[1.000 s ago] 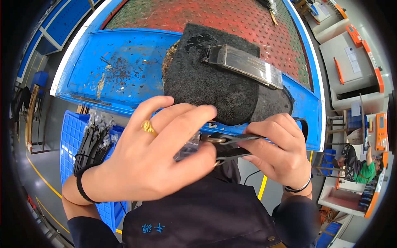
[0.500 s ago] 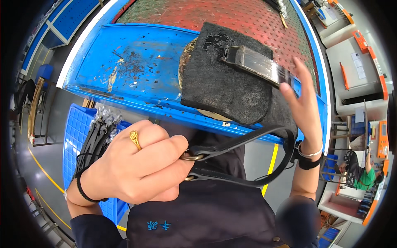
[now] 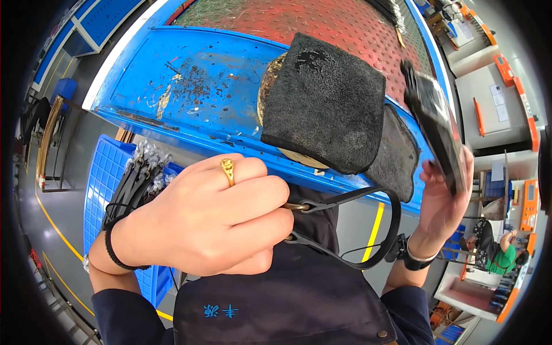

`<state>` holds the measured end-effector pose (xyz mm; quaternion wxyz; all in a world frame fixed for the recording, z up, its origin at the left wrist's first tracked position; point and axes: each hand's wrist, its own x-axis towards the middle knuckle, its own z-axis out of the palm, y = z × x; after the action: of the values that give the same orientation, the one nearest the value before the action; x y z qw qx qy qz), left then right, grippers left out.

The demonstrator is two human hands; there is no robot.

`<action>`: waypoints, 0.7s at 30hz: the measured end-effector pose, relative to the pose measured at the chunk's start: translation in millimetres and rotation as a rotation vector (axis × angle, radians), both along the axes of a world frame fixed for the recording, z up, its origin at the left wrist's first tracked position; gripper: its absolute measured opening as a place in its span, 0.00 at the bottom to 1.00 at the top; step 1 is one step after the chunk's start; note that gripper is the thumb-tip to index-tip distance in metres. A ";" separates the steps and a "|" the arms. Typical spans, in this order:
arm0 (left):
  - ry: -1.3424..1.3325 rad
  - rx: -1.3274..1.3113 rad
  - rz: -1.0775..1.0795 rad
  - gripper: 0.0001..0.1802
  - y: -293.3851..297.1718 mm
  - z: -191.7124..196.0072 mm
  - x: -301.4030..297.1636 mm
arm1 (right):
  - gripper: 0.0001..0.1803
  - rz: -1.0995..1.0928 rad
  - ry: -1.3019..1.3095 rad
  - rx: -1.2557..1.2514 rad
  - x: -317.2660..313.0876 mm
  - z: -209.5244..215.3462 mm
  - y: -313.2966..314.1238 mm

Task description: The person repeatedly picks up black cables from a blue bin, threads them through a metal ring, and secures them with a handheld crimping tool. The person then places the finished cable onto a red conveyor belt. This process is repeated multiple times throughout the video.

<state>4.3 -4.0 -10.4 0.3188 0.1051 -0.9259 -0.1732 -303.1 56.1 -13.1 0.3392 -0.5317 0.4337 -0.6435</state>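
My left hand, a gold ring on one finger, is closed on the end of a black leather strap. The strap bends in a loop to the right, and brass-coloured rings show at the fingers. My right hand grips the lower end of a long dark tool with a shiny, clear-looking face. Motion blurs the tool, so its kind is unclear. It is held up off the bench, right of a black cloth pad draped over a round block.
A second dark cloth lies partly beneath the pad on the blue bench. Red studded matting covers the far side. Below left, a blue crate holds several black straps. A person in green is far right.
My right hand has picked the long tool up off the black pad, tilted it upright and brought it right and nearer. My left hand, still on the strap, has shifted slightly right.
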 end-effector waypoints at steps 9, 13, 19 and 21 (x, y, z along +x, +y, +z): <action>-0.001 0.049 -0.061 0.12 -0.7 3.4 -8.5 | 0.44 -0.110 -0.262 0.057 31.8 5.6 13.4; -0.016 0.053 -0.070 0.12 -0.1 6.1 -9.8 | 0.44 -0.135 -0.202 0.052 40.2 8.7 14.7; -0.006 0.067 -0.061 0.13 1.1 7.5 -11.5 | 0.45 -0.206 -0.141 0.070 45.2 10.5 12.8; 0.002 0.064 -0.058 0.12 2.0 6.3 -11.9 | 0.45 -0.253 -0.082 0.056 46.7 10.7 13.8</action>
<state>-7.6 -2.0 -4.1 0.3112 0.0879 -0.9222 -0.2121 -256.3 69.9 -2.4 0.2874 -0.4363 0.5012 -0.6899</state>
